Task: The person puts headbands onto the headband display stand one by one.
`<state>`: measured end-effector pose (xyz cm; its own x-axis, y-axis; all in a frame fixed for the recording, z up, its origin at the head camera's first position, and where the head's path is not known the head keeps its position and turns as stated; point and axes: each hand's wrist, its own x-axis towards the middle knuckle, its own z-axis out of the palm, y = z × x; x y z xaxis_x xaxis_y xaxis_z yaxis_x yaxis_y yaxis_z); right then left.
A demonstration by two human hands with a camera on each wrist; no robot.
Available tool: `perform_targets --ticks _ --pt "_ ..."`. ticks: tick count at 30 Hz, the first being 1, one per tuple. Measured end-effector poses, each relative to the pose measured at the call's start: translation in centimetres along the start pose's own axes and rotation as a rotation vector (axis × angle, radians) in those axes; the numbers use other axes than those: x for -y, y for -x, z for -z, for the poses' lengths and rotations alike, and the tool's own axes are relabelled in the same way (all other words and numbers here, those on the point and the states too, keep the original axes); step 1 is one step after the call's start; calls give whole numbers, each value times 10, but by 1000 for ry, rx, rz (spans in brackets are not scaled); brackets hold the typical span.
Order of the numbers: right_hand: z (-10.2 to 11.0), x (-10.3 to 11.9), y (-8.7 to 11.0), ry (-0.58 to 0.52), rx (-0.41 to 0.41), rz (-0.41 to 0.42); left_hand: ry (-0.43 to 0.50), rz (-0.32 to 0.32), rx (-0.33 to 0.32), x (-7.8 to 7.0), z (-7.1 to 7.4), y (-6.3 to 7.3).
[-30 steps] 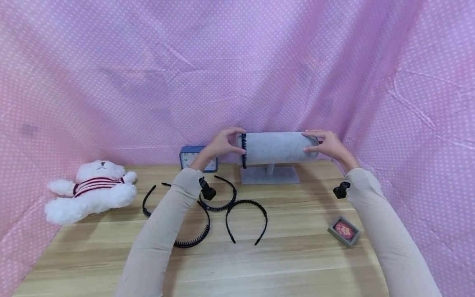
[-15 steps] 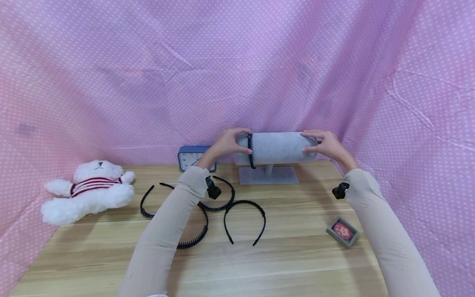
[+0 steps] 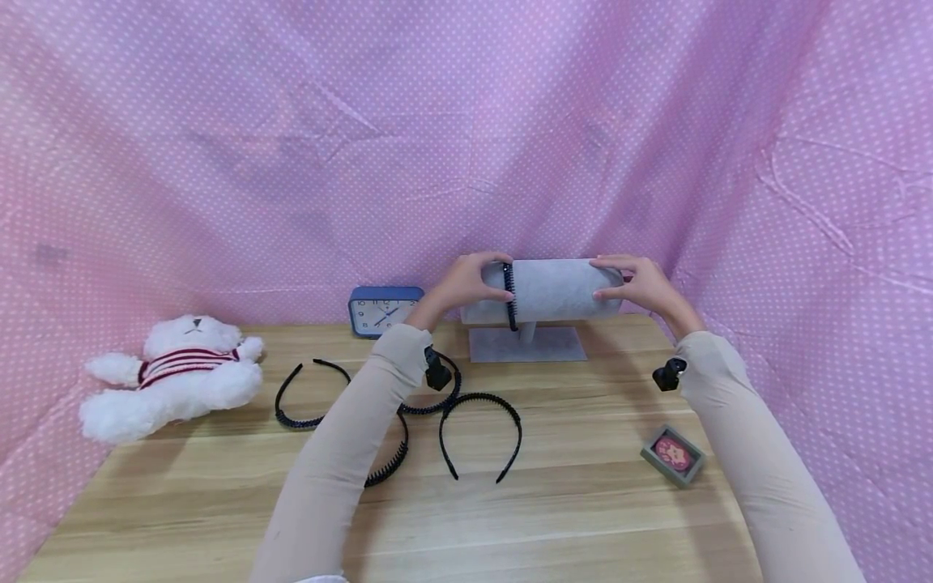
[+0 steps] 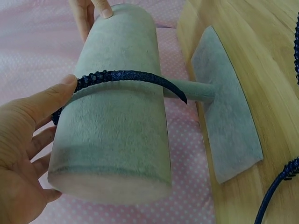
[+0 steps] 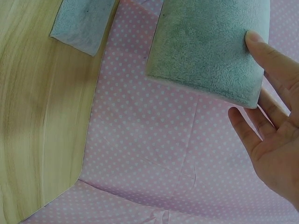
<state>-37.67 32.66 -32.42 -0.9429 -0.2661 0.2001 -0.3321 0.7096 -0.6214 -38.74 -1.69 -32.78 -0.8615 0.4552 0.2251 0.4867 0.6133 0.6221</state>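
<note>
A grey, velvety headband stand (image 3: 554, 287) with a horizontal padded roll stands at the back of the table. Round the left half of its roll sits a black toothed headband (image 3: 511, 300). My left hand (image 3: 466, 282) holds this headband by its upper part, thumb in front and other fingers reaching behind the roll. In the left wrist view, the thumb tip touches the headband's toothed part, and one headband end (image 4: 180, 94) sticks out beside the post. At the roll's right end, my right hand (image 3: 647, 287) grips the padding, its thumb on the near side.
Several black headbands (image 3: 481, 397) lie on the table (image 3: 568, 486), partly hidden by my left arm. A blue clock (image 3: 386, 312) stands behind them. A white plush bear (image 3: 197, 376) lies left; a small grey frame (image 3: 674, 455) lies right. Pink dotted cloth (image 3: 466, 146) hangs behind.
My left hand has slid the headband rightward along the roll, from near its left end towards the middle. More of the clock shows. My right hand has stayed at the right end.
</note>
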Motion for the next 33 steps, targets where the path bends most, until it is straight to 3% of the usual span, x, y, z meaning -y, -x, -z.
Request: perform_targets --ticks 14,24,29,33 --pt "0 0 3 9 7 -5 -132 -51 -10 -12 -14 -9" --pt "-1 0 1 9 16 -9 -255 -127 8 -16 -25 -13" --pt "0 -1 1 7 19 -15 -345 -137 12 -19 -30 -14" --pt "1 1 1 9 18 -11 -359 -140 10 -22 -32 -14"
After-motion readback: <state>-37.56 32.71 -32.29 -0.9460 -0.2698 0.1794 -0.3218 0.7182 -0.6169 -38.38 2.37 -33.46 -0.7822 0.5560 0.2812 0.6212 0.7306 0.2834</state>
